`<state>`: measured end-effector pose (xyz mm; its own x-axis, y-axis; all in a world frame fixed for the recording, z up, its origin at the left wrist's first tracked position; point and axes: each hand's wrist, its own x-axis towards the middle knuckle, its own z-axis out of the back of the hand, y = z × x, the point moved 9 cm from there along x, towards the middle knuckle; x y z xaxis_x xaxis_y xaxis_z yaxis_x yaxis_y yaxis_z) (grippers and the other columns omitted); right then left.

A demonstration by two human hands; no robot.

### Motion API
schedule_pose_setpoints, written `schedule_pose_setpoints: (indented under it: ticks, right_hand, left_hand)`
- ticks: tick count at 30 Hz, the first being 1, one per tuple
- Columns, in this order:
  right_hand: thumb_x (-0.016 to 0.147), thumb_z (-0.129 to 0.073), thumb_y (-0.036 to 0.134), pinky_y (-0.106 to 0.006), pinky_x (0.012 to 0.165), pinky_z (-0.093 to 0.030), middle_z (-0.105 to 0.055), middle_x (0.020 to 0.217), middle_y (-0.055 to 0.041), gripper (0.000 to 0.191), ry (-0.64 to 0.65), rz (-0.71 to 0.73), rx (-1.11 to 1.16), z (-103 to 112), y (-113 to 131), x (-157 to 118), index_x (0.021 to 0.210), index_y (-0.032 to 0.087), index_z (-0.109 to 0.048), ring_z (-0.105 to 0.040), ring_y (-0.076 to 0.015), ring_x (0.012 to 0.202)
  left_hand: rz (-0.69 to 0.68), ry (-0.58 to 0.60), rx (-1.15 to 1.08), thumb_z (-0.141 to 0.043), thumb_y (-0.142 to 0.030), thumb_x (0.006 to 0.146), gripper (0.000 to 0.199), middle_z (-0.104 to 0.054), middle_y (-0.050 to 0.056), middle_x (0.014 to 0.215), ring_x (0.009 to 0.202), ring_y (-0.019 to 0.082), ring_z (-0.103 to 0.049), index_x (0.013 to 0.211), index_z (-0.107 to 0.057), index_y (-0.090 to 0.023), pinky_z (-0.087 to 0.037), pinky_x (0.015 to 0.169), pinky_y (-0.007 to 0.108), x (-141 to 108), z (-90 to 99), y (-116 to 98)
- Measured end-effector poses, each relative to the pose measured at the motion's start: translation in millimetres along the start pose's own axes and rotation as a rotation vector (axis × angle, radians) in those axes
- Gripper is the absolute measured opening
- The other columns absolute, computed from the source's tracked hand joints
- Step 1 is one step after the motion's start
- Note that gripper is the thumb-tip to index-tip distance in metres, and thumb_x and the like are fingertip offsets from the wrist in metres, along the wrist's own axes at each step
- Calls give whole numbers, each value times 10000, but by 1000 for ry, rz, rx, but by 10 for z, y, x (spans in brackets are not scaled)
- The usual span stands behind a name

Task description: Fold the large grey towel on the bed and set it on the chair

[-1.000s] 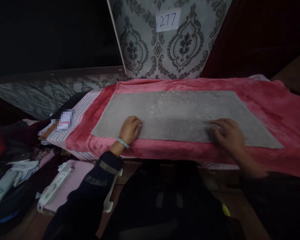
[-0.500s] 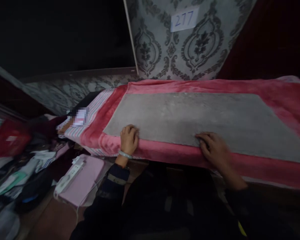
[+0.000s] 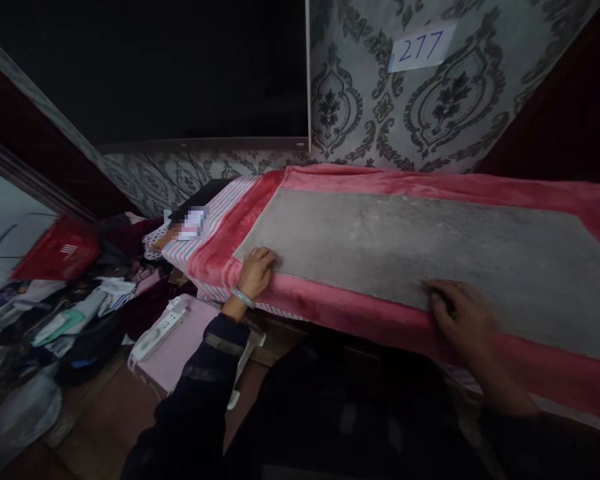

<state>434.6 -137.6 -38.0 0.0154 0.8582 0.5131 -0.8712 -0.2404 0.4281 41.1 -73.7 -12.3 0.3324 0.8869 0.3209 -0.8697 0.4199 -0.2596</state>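
A long grey plush cloth (image 3: 375,240) lies flat on a pink-red fleece blanket (image 3: 320,303). My left hand (image 3: 257,272), with a pale bangle at the wrist, has its fingers curled on the cloth's front edge near the left corner; its thumb is mostly hidden. Farther right along the same edge is my right hand (image 3: 463,317), slightly blurred. Its fingers are bent onto the cloth, and the thumb sits below them at the edge. Both hands appear to pinch the grey cloth.
A striped sheet (image 3: 235,200) shows under the blanket at left. Below stands a pink stool-like surface (image 3: 195,327) carrying a white power strip (image 3: 157,337). Clothes (image 3: 100,300) and a red bag (image 3: 63,250) are heaped at left. Behind, a dark television (image 3: 195,73) hangs on the wall.
The view has turned left, so the scene sits farther right. My left hand has slid left along the cloth's front edge, closer to its corner. My right hand stays at about the same spot.
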Motion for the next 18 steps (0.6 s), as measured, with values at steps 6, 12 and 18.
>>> schedule_pose_setpoints:
  ticks: [6, 12, 18]
  right_hand:
    - [917, -448, 245, -463, 936, -496, -672, 1078, -105, 317, 65, 282, 191, -429, 941, 452, 1108, 231, -700, -603, -277, 1040]
    - [837, -465, 65, -413, 964, -455, -661, 1109, -124, 424, 364, 365, 180, -1297, 1819, 767, 1173, 165, -703, -560, -259, 1053]
    - [814, -479, 27, -380, 909, -432, -664, 1004, -83, 361, 407, 328, 148, -1423, 1901, 668, 990, 200, -743, -550, -248, 1003]
  left_hand:
    - [-125, 130, -41, -432, -8, 683, 601, -620, 90, 1247, 1123, 261, -506, 1188, -684, -216, -411, 917, 421, 201, -256, -404]
    - [-126, 123, -109, -411, -8, 641, 439, -651, 95, 965, 946, 252, -520, 928, -692, -185, -425, 859, 406, 144, -270, -410]
    - [-107, 49, -172, -421, -15, 630, 418, -640, 85, 948, 946, 246, -528, 909, -678, -189, -426, 869, 406, 101, -189, -326]
